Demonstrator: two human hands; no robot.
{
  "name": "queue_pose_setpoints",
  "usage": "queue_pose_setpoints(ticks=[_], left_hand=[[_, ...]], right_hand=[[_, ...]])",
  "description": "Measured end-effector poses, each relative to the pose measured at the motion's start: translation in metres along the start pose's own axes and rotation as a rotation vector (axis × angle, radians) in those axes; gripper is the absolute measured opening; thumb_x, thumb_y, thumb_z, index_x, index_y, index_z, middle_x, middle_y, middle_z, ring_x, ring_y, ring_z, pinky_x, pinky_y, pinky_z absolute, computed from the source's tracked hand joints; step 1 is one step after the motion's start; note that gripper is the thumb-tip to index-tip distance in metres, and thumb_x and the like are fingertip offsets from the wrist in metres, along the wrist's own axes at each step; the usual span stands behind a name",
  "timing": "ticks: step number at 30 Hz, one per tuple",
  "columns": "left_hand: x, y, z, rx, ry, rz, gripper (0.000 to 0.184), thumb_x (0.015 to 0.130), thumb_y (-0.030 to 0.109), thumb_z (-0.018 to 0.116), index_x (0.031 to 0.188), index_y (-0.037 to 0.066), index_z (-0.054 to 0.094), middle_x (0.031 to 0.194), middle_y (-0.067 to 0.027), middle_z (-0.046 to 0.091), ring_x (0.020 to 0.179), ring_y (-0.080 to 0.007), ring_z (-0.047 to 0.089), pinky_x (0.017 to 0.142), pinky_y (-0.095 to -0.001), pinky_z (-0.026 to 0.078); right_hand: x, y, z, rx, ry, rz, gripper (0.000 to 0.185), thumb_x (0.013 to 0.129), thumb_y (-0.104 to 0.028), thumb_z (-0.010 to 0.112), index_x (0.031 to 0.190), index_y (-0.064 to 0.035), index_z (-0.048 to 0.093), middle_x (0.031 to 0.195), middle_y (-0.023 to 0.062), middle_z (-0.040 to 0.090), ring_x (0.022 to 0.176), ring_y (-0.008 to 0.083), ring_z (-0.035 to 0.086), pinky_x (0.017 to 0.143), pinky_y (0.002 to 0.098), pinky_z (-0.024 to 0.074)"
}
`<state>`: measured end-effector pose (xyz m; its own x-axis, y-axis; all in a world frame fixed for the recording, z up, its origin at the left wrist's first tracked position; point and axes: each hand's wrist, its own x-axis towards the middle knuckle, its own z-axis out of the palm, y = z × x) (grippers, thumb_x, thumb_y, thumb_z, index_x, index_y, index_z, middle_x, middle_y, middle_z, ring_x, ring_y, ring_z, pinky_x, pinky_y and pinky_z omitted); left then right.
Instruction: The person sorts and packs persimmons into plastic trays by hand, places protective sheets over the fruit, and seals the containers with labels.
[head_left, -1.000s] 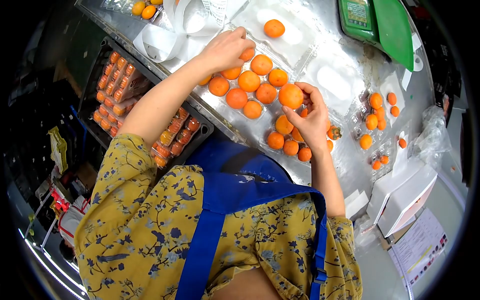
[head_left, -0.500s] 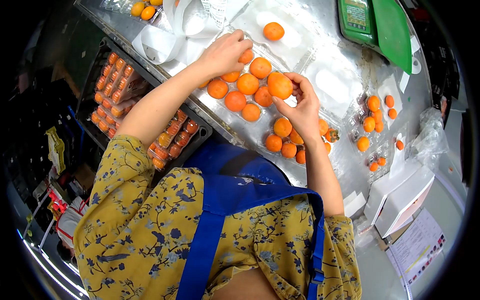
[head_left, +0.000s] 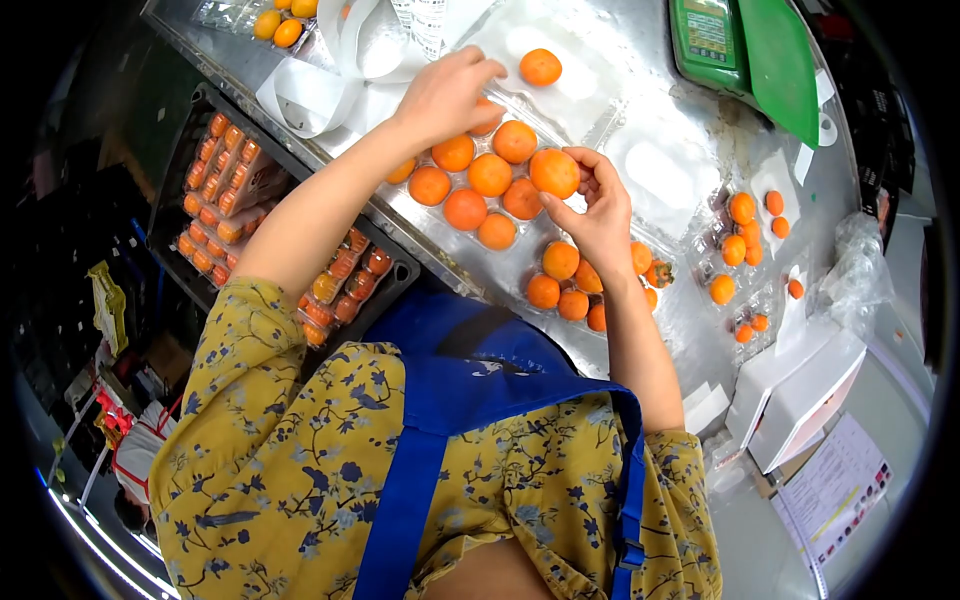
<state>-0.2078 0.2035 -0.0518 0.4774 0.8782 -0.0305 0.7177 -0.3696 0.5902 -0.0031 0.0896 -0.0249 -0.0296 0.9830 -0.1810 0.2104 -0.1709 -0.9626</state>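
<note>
My right hand (head_left: 598, 205) pinches a large mandarin (head_left: 555, 174) between thumb and fingers, above a clear plastic tray (head_left: 468, 232) that holds several others. One mandarin (head_left: 489, 174) sits in the middle of that tray. At the tray's far left corner is my left hand (head_left: 450, 95), fingers partly spread, next to a mandarin (head_left: 487, 117) half hidden below it. A lone mandarin (head_left: 540, 67) lies in another clear tray (head_left: 580, 105) just beyond. Nearer my body, a cluster of mandarins (head_left: 561, 261) is partly covered by my right forearm.
A green scale (head_left: 710, 45) stands at the far right. White ribbon (head_left: 310, 95) curls at the back left. Packed fruit (head_left: 225, 190) fills a black crate (head_left: 405, 270) below the table edge. More mandarins (head_left: 741, 208), crumpled plastic (head_left: 855, 265) and a white box (head_left: 800, 390) are on the right.
My left hand has moved slightly up and its fingers have lifted from the corner mandarin. My right hand keeps hold of its mandarin. The whole view has shifted slightly.
</note>
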Motion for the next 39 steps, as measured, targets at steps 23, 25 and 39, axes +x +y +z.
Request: queue_pose_setpoints(ticks=[23,25,39], left_hand=[[-0.003,0.032,0.001,-1.236,0.142,-0.081,0.057,0.077,0.005,0.067,0.128,0.003,0.042,0.115,-0.0111,0.054,0.107,-0.019,0.053,0.092,-0.0309,0.045],[-0.012,0.026,-0.002,-1.38,0.093,-0.13,0.055,0.079,0.008,0.064,0.129,0.002,0.04,0.121,-0.0137,0.051,0.111,-0.0221,0.051,0.096,-0.034,0.042],[-0.039,-0.016,-0.005,-2.105,-0.073,-0.468,0.054,0.091,0.041,0.041,0.127,0.001,0.042,0.123,-0.0263,0.049,0.105,-0.0298,0.056,0.092,-0.0394,0.044]], right_hand=[[-0.02,0.005,-0.009,0.151,0.022,0.031,0.051,0.067,0.001,0.071,0.113,0.0004,0.05,0.104,0.007,0.056,0.094,0.0141,0.054,0.087,0.0281,0.0438],[-0.02,0.005,-0.008,0.156,0.008,0.03,0.051,0.067,0.001,0.071,0.114,0.0005,0.05,0.105,0.0074,0.057,0.095,0.0141,0.054,0.088,0.0285,0.0434],[-0.027,0.004,-0.019,0.397,-0.069,0.156,0.05,0.074,0.006,0.063,0.12,0.0032,0.044,0.114,0.0105,0.054,0.106,0.0166,0.053,0.092,0.0295,0.0427]])
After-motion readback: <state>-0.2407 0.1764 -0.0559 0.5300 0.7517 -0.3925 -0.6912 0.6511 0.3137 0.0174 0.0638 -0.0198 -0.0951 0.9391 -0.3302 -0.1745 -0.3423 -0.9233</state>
